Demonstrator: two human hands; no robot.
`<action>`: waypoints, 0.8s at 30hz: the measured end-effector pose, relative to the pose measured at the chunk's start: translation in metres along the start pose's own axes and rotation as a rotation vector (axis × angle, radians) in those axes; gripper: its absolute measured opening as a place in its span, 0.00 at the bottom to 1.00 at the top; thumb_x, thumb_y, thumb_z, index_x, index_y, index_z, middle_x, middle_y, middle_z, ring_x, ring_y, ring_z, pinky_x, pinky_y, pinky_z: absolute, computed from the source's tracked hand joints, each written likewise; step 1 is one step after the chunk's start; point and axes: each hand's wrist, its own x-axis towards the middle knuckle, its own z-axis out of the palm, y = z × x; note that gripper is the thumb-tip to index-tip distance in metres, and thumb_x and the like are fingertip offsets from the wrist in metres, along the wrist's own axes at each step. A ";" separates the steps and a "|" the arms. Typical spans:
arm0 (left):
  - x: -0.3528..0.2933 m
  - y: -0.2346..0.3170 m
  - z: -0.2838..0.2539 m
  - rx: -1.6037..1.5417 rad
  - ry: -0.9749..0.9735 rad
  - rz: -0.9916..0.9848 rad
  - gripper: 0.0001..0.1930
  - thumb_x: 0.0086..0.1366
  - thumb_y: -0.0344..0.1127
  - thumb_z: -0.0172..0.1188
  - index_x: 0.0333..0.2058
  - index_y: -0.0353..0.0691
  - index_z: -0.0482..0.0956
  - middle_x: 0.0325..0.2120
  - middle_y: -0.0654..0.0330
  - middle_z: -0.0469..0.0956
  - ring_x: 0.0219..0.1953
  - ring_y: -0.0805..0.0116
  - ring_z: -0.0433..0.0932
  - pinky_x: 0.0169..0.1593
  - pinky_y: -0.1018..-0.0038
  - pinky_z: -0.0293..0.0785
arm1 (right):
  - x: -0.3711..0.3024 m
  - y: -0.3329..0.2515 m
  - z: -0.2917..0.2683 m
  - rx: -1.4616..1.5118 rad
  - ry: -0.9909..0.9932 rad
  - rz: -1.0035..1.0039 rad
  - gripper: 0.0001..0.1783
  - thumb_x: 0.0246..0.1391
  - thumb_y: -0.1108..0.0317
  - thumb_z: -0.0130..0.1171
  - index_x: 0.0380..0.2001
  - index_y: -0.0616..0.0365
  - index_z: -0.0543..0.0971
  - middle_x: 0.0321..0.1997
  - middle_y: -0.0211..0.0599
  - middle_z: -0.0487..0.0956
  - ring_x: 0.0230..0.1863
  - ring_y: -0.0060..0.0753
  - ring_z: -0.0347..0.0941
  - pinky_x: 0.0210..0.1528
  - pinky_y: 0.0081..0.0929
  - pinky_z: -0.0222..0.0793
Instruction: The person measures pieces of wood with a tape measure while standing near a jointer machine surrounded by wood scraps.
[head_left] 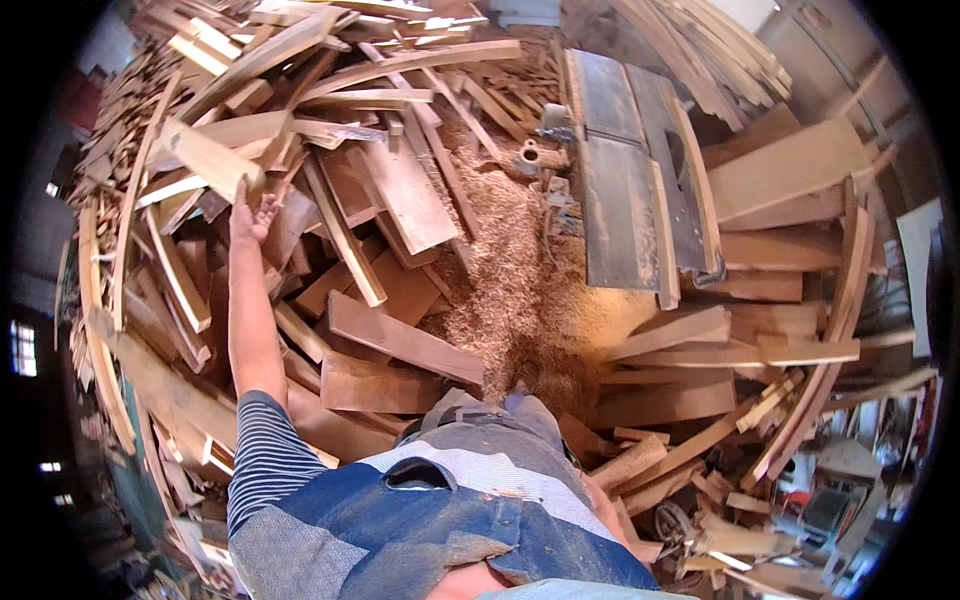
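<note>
My left arm stretches out to the far left over a heap of cut timber. At its end, my left hand (254,218) has the palm turned up and the fingers apart. A short pale wooden board (205,158) lies tilted right at its fingertips, on top of the heap; the thumb seems to touch its near end, but no grip shows. Around the hand, planks and offcuts lie crosswise, among them a wide pale plank (408,195) to the right. Only part of my right arm shows beside my body; the right hand is hidden.
A woodworking machine with a flat dark metal table (615,190) stands ahead to the right. Shavings and sawdust (500,270) cover the floor before my feet. Stacked boards (780,250) and a long plank (735,354) lie on the right. Cluttered gear sits at the lower right.
</note>
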 end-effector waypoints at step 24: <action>-0.118 -0.129 -0.072 -0.170 -0.125 -0.187 0.16 0.73 0.52 0.61 0.45 0.45 0.76 0.38 0.63 0.79 0.41 0.64 0.81 0.42 0.65 0.84 | -0.026 -0.047 0.044 -0.228 -0.002 -0.319 0.08 0.48 0.73 0.63 0.35 0.57 0.81 0.32 0.34 0.79 0.30 0.29 0.77 0.28 0.29 0.78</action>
